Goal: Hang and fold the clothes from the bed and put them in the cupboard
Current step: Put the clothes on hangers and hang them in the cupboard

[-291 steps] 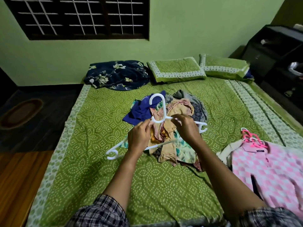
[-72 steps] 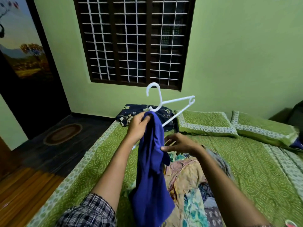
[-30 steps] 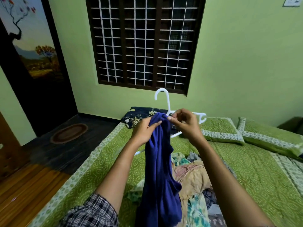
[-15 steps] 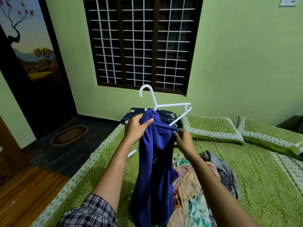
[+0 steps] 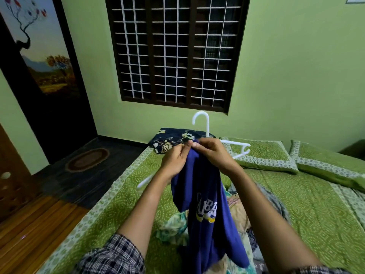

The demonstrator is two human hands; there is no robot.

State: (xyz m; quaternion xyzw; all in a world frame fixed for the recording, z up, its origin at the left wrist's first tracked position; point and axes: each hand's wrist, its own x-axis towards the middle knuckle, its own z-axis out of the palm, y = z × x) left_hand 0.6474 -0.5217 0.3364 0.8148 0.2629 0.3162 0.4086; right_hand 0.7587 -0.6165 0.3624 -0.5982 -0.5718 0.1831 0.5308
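Head view: the left hand (image 5: 176, 160) is raised over the bed (image 5: 316, 204), fingers curled round the top of a blue shirt (image 5: 205, 214); the right hand (image 5: 214, 155) sits just beside it, fingertips touching the left's, pinching the same top edge of cloth; the shirt hangs straight down from both hands, white lettering showing on it below the wrists; a white hanger (image 5: 204, 123) is held with the cloth, its hook upright just above the hands, one arm tip out past the right hand, the other down below the left wrist; under the forearms lies a pile of clothes (image 5: 239, 210); beyond the hands sit a dark floral pillow (image 5: 169, 139) and green pillows (image 5: 264, 155).
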